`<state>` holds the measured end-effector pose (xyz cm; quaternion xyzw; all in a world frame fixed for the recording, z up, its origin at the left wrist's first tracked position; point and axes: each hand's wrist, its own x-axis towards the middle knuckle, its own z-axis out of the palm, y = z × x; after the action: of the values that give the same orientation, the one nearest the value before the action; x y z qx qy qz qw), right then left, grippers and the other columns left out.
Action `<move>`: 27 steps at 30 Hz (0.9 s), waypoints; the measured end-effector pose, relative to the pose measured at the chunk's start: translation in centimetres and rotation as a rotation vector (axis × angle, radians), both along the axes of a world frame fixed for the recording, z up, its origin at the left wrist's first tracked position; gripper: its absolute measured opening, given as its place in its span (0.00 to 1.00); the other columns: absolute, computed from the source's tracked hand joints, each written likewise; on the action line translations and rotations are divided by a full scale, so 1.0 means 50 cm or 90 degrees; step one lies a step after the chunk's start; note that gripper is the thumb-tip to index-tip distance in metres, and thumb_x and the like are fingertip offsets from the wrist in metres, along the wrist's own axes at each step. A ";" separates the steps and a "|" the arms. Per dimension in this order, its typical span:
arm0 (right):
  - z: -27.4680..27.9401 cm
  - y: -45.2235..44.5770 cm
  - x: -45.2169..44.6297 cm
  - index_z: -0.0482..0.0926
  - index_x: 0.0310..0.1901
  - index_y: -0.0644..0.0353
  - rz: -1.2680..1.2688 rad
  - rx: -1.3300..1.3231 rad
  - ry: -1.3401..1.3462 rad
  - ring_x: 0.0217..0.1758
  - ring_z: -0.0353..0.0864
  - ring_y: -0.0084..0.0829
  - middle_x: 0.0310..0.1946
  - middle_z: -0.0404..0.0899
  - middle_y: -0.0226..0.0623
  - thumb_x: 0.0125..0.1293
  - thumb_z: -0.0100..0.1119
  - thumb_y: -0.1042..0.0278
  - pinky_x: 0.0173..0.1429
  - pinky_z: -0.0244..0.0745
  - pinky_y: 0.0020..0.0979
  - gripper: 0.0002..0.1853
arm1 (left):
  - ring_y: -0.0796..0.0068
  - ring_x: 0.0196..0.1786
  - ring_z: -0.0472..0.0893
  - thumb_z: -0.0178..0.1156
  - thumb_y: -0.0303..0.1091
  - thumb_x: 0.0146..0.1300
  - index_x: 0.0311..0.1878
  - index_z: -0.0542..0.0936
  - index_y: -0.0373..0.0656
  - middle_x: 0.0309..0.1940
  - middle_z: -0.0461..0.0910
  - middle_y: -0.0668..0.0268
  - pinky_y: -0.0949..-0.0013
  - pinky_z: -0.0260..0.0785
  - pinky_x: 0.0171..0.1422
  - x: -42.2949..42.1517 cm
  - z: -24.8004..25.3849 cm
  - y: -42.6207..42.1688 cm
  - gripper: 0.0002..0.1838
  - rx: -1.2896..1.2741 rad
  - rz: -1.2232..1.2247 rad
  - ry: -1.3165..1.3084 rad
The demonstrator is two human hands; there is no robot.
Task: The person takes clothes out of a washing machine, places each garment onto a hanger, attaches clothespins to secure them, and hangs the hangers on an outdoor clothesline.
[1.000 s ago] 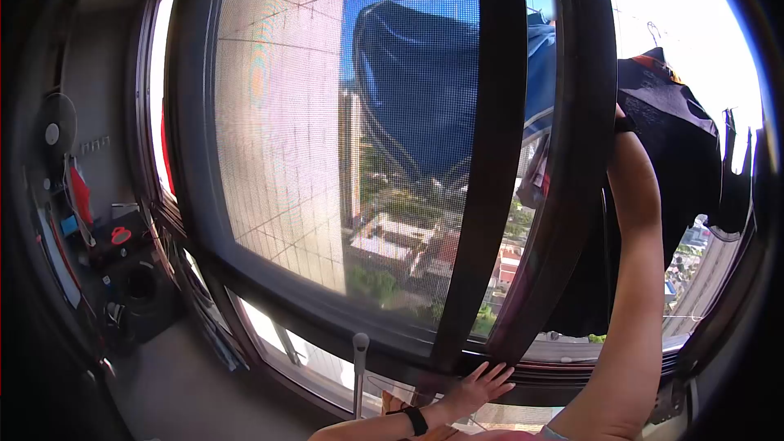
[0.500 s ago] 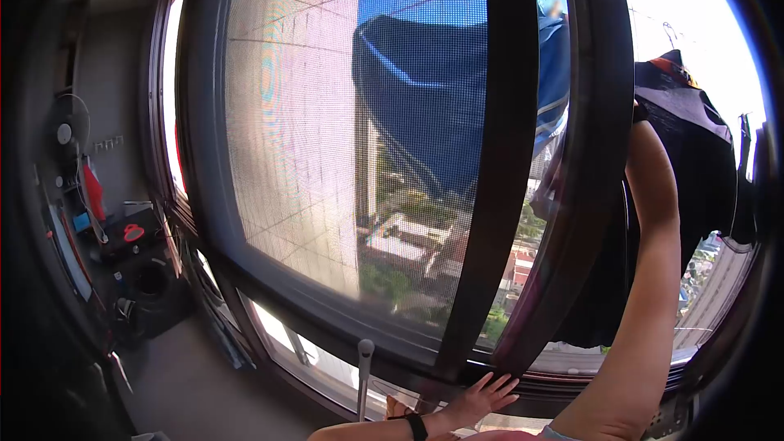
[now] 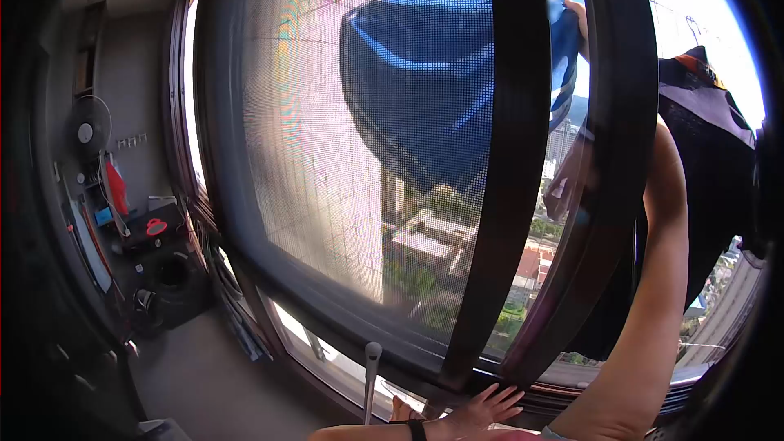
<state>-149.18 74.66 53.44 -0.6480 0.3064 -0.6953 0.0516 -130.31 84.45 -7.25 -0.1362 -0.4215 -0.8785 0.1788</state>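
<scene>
Through the open side of the window, my right arm reaches outside. Behind the glass strip, part of my right hand (image 3: 581,20) shows at the top edge of a blue garment (image 3: 425,90), its fingers closed on the cloth. Most of that garment hangs behind the insect screen (image 3: 318,163). My left hand (image 3: 482,413) lies with spread fingers on the lower window frame (image 3: 441,376), holding nothing. Close to my right arm, a black garment (image 3: 710,155) with an orange-trimmed collar hangs outside.
Dark upright frames (image 3: 523,114) stand between the screen and the opening. A metal rod with a rounded end (image 3: 373,351) rises near the sill. At the left are a fan (image 3: 86,132), a red cloth (image 3: 116,188) and a dark appliance. Buildings and trees lie far below.
The blue garment has shifted a little left behind the screen, and more of my right hand shows at its top. The view has shifted slightly. My left hand stays on the frame.
</scene>
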 end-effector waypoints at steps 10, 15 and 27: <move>-0.048 0.057 0.055 0.77 0.51 0.62 -0.031 0.032 0.034 0.42 0.77 0.21 0.39 0.79 0.33 0.68 0.55 0.61 0.47 0.74 0.25 0.16 | 0.66 0.74 0.52 0.45 0.39 0.62 0.69 0.59 0.54 0.72 0.55 0.65 0.52 0.36 0.76 0.028 0.087 -0.009 0.29 -1.412 0.677 -0.109; -0.099 0.099 0.069 0.77 0.51 0.62 -0.028 0.088 0.041 0.43 0.77 0.21 0.40 0.79 0.33 0.68 0.55 0.61 0.48 0.74 0.25 0.16 | 0.64 0.74 0.52 0.47 0.36 0.62 0.69 0.58 0.53 0.72 0.54 0.66 0.52 0.39 0.76 0.049 0.130 -0.001 0.30 -1.455 0.645 -0.126; -0.200 0.170 0.012 0.66 0.59 0.73 0.189 0.277 0.107 0.57 0.77 0.38 0.53 0.75 0.52 0.67 0.55 0.60 0.63 0.71 0.35 0.27 | 0.63 0.73 0.55 0.47 0.37 0.61 0.68 0.62 0.53 0.71 0.56 0.62 0.51 0.43 0.75 0.052 0.129 -0.001 0.29 -1.449 0.723 -0.095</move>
<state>-148.58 83.14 43.46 -0.7151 0.3533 -0.5417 0.2653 -127.72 84.38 -0.79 0.0365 -0.9419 0.1714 0.2867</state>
